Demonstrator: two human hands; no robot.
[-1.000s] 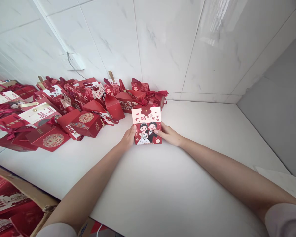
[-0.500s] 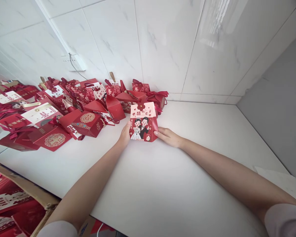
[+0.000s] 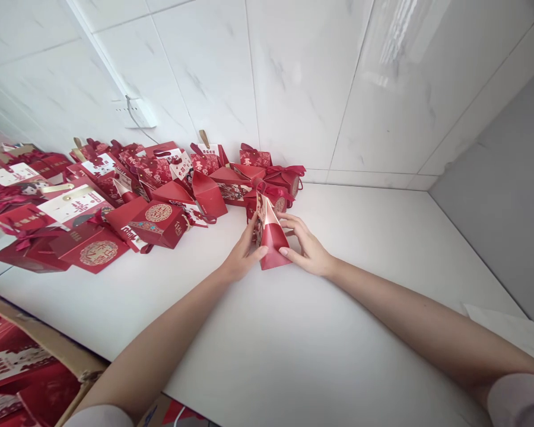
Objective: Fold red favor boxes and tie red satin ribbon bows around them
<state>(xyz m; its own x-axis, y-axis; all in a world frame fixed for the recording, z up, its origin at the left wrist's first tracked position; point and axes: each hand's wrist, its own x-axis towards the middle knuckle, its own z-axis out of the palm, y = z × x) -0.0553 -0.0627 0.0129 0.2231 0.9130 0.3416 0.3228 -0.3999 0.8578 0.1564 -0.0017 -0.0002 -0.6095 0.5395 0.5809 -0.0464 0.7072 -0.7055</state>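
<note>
A small red gift box (image 3: pixel 275 244) with a peaked top stands on the white table, its plain triangular side facing me. My left hand (image 3: pixel 241 255) grips its left face, the thumb on the near edge. On the opposite face, my right hand (image 3: pixel 309 250) holds it with the thumb low and the fingers higher up. The picture panel of the box is seen only edge-on at the left. Just behind it sits another red box (image 3: pixel 281 203) with a ribbon, partly hidden.
Many red gift boxes (image 3: pixel 160 225) with ribbons crowd the table's left and back. A cardboard carton (image 3: pixel 48 344) of similar boxes is at lower left. Behind is a tiled wall (image 3: pixel 293 77) with a power socket (image 3: pixel 136 112). White paper (image 3: pixel 502 323) lies at right.
The held box has turned from its couple-picture front to its plain side. Both hands have shifted slightly right and still hold it; a red box behind it shows more.
</note>
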